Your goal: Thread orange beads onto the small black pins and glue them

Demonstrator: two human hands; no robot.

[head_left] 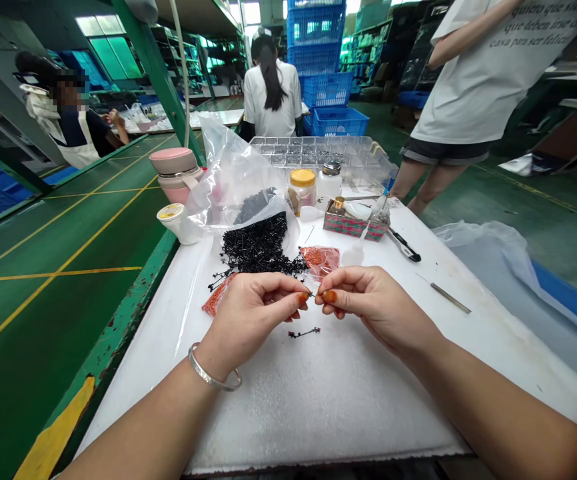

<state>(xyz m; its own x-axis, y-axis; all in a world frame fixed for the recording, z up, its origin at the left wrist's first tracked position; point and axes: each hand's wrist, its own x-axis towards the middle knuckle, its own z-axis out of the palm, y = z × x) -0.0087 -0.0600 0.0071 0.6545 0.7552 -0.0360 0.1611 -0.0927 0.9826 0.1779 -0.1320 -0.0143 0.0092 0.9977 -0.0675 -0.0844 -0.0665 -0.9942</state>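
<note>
Over the middle of the white tabletop (278,413), my left hand (263,300) and my right hand (363,300) meet fingertip to fingertip. Both pinch a tiny dark part (311,295) between thumb and forefinger; most of it is hidden by the fingers. Just below them lies a thin black piece with red ends (304,332). Behind my hands is a heap of small black plastic parts (253,243), spilling from a clear plastic bag (238,173). One bag of small orange-red pieces (320,260) lies beyond my fingertips, another (216,300) beside my left hand.
A pink flask (174,173) and a white cup (172,223) stand back left. Behind the heap are a yellow-lidded jar (302,190), a patterned box (351,223) and a divided clear tray (368,157). A utility knife (404,245) and a needle-tipped tool (448,297) lie right. Other people are nearby.
</note>
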